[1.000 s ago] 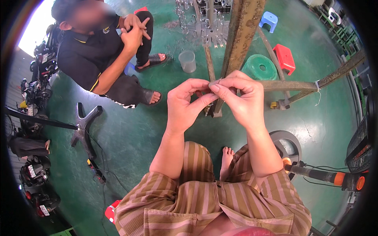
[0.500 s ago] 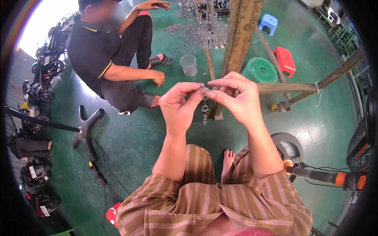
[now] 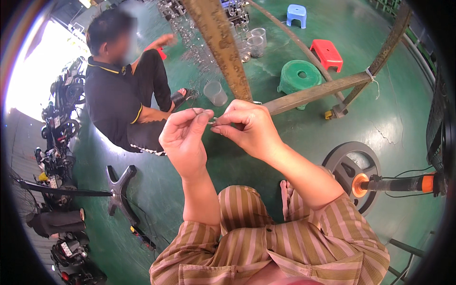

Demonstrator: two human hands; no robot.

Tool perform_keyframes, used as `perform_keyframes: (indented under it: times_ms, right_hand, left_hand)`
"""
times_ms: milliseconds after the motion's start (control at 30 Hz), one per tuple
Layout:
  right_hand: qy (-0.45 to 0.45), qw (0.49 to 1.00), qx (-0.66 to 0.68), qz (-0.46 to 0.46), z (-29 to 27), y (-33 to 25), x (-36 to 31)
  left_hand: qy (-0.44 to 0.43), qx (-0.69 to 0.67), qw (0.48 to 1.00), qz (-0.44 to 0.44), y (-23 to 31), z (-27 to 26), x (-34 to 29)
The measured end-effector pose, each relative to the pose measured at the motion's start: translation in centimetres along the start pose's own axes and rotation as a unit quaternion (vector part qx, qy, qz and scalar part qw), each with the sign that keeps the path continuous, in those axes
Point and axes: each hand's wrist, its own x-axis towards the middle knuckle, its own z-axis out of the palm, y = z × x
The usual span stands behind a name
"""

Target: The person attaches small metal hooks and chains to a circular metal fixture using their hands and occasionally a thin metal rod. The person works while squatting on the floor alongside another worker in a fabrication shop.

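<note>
In front of my chest, a small shiny bent metal wire piece (image 3: 212, 121) bridges the fingertips of both hands. My left hand (image 3: 186, 142) pinches one end between thumb and forefinger, its other fingers curled in. From the right, my right hand (image 3: 254, 129) grips the other end with thumb and forefinger. Most of the piece is hidden by the fingers, so its full shape cannot be made out. Just beyond the hands, a translucent plastic cup (image 3: 215, 93) stands on the green floor.
A rusty metal post (image 3: 221, 45) and crossbar (image 3: 318, 94) stand ahead. Wire hooks (image 3: 187, 35) hang in a cluster behind. A person in black (image 3: 111, 97) sits at left. Green (image 3: 300, 76), red (image 3: 327, 54) and blue (image 3: 297, 15) stools, a fan base (image 3: 118, 190) and motorbikes (image 3: 64, 128) surround me.
My view has turned, and the post now leans left in it. Both hands sit further left, still pinched together. The curly metal strand below them no longer shows.
</note>
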Motion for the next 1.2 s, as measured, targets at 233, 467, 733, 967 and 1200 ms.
perform_keyframes:
  times_ms: [233, 467, 733, 967, 1200]
  right_hand:
    - [0.016, 0.999, 0.024, 0.023, -1.3, -1.3, 0.0]
    - [-0.027, 1.000, 0.008, -0.011, -3.0, -3.0, 0.2]
    - [-0.051, 0.998, 0.022, -0.013, -5.3, -4.8, 0.4]
    - [-0.036, 0.999, 0.010, 0.016, -7.3, -4.7, 0.6]
    - [-0.025, 0.999, 0.002, 0.030, -7.8, -4.5, 0.5]
  left_hand:
    - [0.033, -0.038, 0.998, -0.045, -2.6, -1.0, 2.9]
    - [-0.019, 0.125, 0.988, -0.090, -12.0, 2.1, 8.9]
    - [-0.052, 0.179, 0.979, -0.084, -18.4, 5.6, 11.8]
    - [-0.005, 0.203, 0.977, -0.060, -20.1, 6.0, 13.7]
    - [-0.010, 0.260, 0.964, -0.057, -21.5, 5.8, 14.7]
